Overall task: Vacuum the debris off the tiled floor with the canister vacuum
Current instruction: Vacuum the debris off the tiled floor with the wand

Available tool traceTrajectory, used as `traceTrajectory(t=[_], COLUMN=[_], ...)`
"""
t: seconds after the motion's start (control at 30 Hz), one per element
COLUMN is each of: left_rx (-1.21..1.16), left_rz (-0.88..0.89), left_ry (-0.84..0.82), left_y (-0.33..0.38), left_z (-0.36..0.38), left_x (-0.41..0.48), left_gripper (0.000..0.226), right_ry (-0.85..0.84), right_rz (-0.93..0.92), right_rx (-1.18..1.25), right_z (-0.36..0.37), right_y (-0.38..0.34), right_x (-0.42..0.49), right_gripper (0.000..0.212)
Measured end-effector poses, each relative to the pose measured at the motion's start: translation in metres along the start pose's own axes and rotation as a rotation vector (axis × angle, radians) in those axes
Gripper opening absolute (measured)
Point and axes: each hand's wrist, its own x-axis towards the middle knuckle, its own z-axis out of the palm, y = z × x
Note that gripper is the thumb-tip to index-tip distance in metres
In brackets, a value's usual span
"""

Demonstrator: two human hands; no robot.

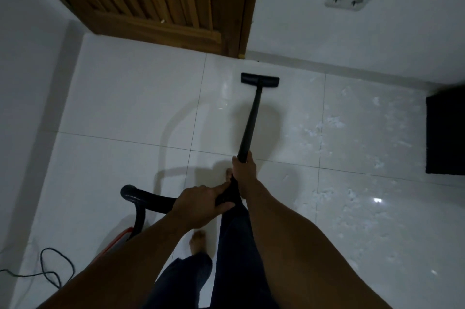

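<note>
The black floor head (260, 80) lies flat on the glossy white tiled floor (125, 107), near the foot of the wall and just right of a grout line. Its straight black wand (251, 120) slants back to the right hand (244, 168), which grips its upper end. The left hand (201, 205) grips the handle (227, 194), from which the black hose (148, 199) curves away to the left. White flaky debris (332, 125) is scattered over the tiles right of the wand.
</note>
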Motion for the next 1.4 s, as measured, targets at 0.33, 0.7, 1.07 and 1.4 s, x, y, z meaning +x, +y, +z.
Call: traceTrajectory(t=[0.33, 0.7, 1.07, 1.4], left_rx=[0.069, 0.056, 0.11, 0.158], left_rz=[0.056, 0.132, 0.207, 0.252], left_ry=[-0.019, 0.062, 0.047, 0.018], left_y=[0.002, 0.028, 0.076, 0.086], left_z=[0.082, 0.184, 0.353, 0.436], left_x=[-0.14, -0.256, -0.39, -0.508], left_gripper=[0.067, 0.069, 0.088, 0.07], right_ry=[0.124, 0.094, -0.038, -0.013], right_rz=[-0.116, -0.082, -0.007, 0.052], right_rx=[0.038, 0.095, 0.052, 0.114], right_z=[0.007, -0.024, -0.076, -0.079], right_y=[0.13, 0.255, 0.449, 0.592], right_x=[-0.107, -0.197, -0.292, -0.381], right_gripper=[0.06, 0.073, 0.06, 0.049])
